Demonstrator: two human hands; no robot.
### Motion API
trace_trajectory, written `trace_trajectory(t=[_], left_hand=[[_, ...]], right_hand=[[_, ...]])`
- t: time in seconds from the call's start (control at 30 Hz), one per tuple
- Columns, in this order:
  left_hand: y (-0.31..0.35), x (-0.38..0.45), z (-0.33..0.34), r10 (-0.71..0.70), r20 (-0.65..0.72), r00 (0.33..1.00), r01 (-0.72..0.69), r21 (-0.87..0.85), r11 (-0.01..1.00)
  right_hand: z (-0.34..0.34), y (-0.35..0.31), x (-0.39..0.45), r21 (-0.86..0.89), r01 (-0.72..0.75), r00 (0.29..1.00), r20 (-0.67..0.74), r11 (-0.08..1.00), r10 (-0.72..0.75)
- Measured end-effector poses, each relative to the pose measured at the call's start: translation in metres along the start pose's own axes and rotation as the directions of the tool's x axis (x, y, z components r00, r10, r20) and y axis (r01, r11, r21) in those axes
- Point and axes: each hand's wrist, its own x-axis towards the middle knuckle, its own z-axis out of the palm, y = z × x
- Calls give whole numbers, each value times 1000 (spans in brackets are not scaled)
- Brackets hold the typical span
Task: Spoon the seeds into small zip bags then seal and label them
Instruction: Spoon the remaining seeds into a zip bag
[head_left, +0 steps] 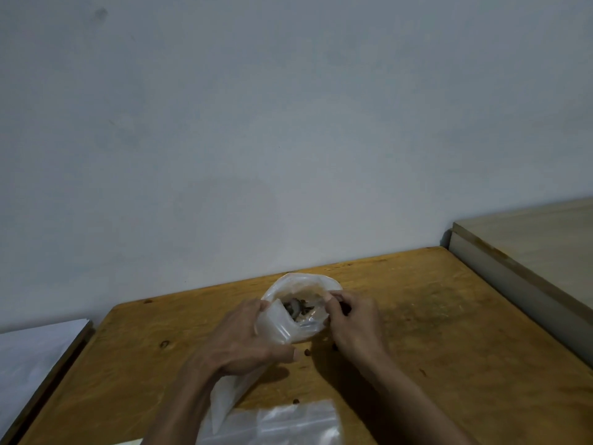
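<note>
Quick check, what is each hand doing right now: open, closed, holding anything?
Left hand: closed, fingers pinching the left rim of the clear plastic bag of seeds.
Right hand: closed, pinching the bag's right rim.

Bare grey wall (pixel 288 123), worn wooden table (pixel 449 316), dim light

head view | looks forward-down | close over table (pixel 417 316) | wall (pixel 288 123) beyond

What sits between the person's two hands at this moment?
In the head view, an open plastic bag holding dark seeds lies between the left hand and right hand, each pinching one side of its mouth.
</note>
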Motion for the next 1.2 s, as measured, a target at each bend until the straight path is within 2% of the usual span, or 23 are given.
trace_trajectory(t=[0.03,0.07,0.1,0.13,0.2,0.33,0.47,0.53,0.6,0.67,0.7,0.77,0.9,1.03,1.2], left_hand=[[-2,-1,0,3,-7,1000,-3,-18,1000],[-3,-2,0,5,-19,1000,-5,-37,999],[-4,-2,0,9,-33,999,-11,-58,998],[-4,-4,-1,17,-43,999,-20,-75,997],[-3,-6,0,48,-60,997,-53,-92,994],[-2,-7,1,72,-104,992,-83,-102,991],[-2,-6,3,68,-140,988,-84,-109,990],[-1,-5,4,73,-147,986,-92,-125,988],[1,-6,6,84,-149,985,-103,-119,988],[3,-8,6,81,-159,984,-100,-114,988],[3,-8,6,77,-164,983,-96,-113,989],[1,-8,6,66,-157,985,-86,-118,989],[0,-8,7,62,-147,987,-80,-115,990],[3,-7,10,56,-137,989,-70,-99,993],[-2,-6,12,44,-169,985,-62,-106,992]], right_hand=[[-2,2,-5,-122,203,978,-16,972,-206],[-6,5,-9,-220,380,919,-15,898,-393],[-9,10,-13,-298,498,854,7,815,-520],[-12,15,-16,-357,555,812,38,752,-582],[-14,24,-20,-413,555,810,72,722,-582],[-12,26,-25,-381,462,859,-31,800,-511],[-18,24,-35,-446,557,795,40,701,-606],[-17,26,-36,-500,554,789,60,666,-611],[-11,25,-36,-465,486,838,7,740,-546],[-7,18,-37,-349,355,896,-138,867,-423],[-7,12,-37,-261,260,927,-200,929,-316],[-9,6,-37,-100,54,969,-235,993,-77],[-6,1,-34,29,-149,963,-221,988,151],[4,-6,-33,142,-303,938,-129,942,322],[-3,-19,-29,377,-435,882,-8,818,472]])
